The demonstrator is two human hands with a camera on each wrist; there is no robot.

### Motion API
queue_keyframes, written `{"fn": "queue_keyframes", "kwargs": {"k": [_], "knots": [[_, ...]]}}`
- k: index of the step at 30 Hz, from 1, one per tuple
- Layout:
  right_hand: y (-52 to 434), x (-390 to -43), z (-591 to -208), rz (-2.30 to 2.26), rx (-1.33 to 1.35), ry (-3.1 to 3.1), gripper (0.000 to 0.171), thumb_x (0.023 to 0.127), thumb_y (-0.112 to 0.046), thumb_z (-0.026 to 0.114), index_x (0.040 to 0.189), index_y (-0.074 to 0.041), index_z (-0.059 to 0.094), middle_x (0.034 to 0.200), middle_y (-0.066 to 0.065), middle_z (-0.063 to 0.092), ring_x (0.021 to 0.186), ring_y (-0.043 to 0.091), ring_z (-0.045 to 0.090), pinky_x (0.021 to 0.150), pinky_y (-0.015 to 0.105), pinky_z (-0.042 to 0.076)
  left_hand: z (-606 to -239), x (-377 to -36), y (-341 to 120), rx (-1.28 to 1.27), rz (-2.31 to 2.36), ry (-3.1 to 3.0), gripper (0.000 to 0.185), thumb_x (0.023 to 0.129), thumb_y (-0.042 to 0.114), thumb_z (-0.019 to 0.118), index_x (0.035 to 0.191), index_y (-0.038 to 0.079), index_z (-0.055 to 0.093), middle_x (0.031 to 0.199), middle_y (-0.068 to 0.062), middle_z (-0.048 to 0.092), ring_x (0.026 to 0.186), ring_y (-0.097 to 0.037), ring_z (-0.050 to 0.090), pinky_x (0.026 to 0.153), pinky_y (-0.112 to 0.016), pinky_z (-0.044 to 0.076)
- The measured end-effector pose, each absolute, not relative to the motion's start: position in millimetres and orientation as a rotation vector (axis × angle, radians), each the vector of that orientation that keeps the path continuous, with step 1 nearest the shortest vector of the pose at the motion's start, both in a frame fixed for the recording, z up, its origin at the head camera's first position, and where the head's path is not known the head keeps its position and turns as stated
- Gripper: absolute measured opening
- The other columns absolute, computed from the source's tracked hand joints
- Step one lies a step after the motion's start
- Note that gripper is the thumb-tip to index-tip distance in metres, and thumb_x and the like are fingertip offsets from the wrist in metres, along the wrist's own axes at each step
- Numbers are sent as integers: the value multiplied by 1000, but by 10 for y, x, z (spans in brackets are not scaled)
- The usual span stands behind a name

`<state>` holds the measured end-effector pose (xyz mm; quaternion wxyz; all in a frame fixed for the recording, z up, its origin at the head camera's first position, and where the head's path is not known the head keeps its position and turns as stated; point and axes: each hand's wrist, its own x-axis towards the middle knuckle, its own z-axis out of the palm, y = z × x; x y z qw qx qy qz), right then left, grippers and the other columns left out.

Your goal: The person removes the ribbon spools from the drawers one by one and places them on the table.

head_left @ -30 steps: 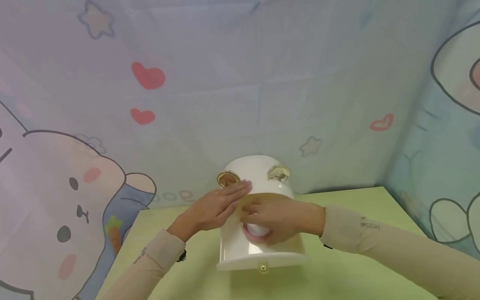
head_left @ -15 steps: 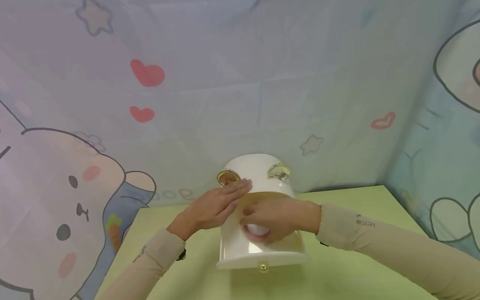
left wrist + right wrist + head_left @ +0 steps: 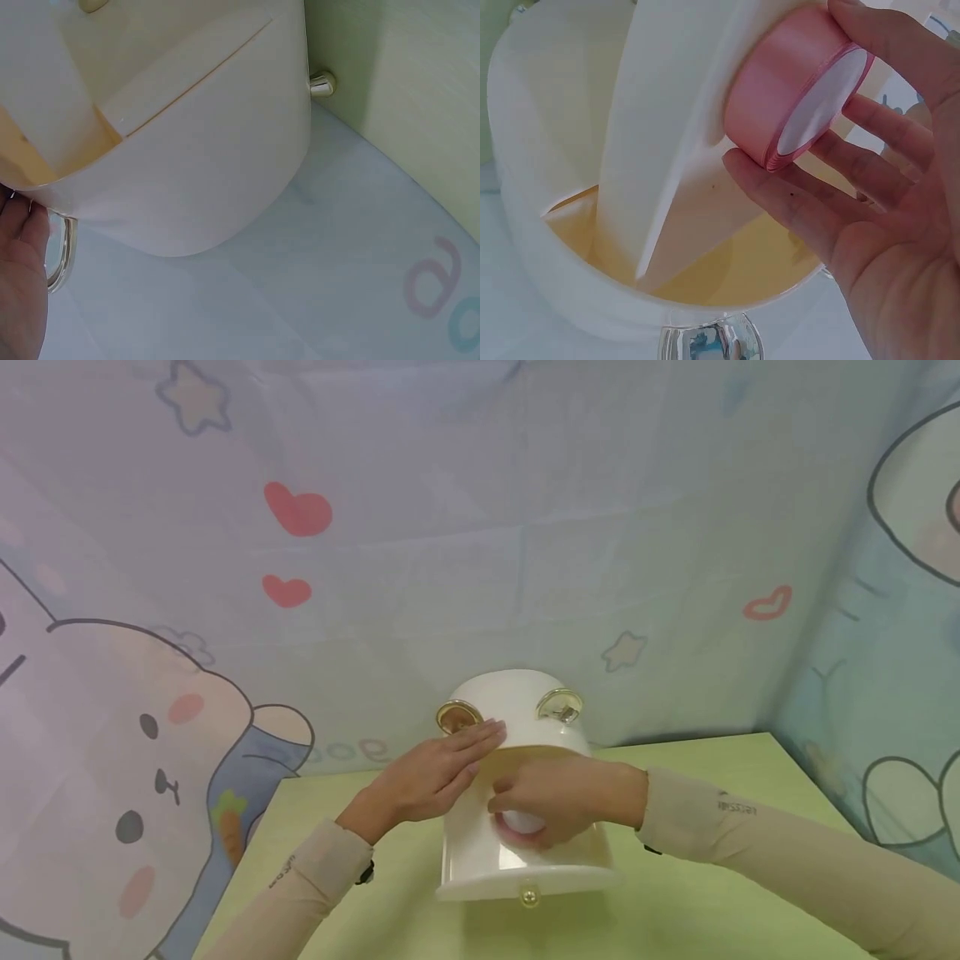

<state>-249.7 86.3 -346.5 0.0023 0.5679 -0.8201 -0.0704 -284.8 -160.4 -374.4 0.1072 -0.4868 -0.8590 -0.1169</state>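
A rolled pink satin ribbon with a white centre (image 3: pixel 799 82) is between the thumb and fingers of my right hand (image 3: pixel 566 797). The roll is right against a white inner panel (image 3: pixel 649 135) inside the opening of a white, round-ended container (image 3: pixel 517 693). My left hand (image 3: pixel 431 774) rests on the container's left side, its fingers extended across the rim near a gold-coloured ring handle (image 3: pixel 457 717). In the left wrist view, fingertips (image 3: pixel 26 225) touch the rim beside that handle. The container's deeper inside is partly hidden by my right hand.
The container stands on a light green table (image 3: pixel 690 777), close to a printed cloth backdrop (image 3: pixel 420 568). A second gold-coloured ring handle (image 3: pixel 559 704) sits at its far right. A gold-coloured knob (image 3: pixel 529 895) sticks out at its near end.
My right hand and the ribbon roll have shifted slightly to the right within the opening. The left hand keeps its place on the container.
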Motion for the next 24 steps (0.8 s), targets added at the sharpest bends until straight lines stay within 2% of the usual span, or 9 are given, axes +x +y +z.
{"fn": "queue_keyframes", "kwargs": {"k": [6, 15, 24], "knots": [[884, -2475, -3434, -187, 1788, -2493, 38, 90, -26, 76, 126, -17, 71, 105, -4, 70, 84, 10, 65, 81, 24, 56, -3748, -2849, -1613, -1441, -353, -2517, 54, 113, 23, 41, 166, 17, 35, 172, -3, 36, 154, -27, 46, 120, -50, 47], [957, -2389, -3283, -137, 1794, -2425, 34, 83, -22, 80, 116, -16, 71, 93, -6, 65, 82, 11, 57, 83, 26, 54, -3767, -2841, -1621, -1417, -345, -2516, 53, 113, 24, 40, 166, 18, 35, 172, -1, 37, 155, -25, 44, 121, -48, 47], [1145, -2222, -3140, -9, 1683, -2540, 31, 84, -17, 80, 113, -19, 71, 90, -9, 58, 84, 9, 60, 77, 22, 55, -3767, -2848, -1608, -1434, -342, -2497, 53, 112, 23, 42, 165, 17, 36, 171, -2, 38, 154, -25, 45, 121, -48, 47]]}}
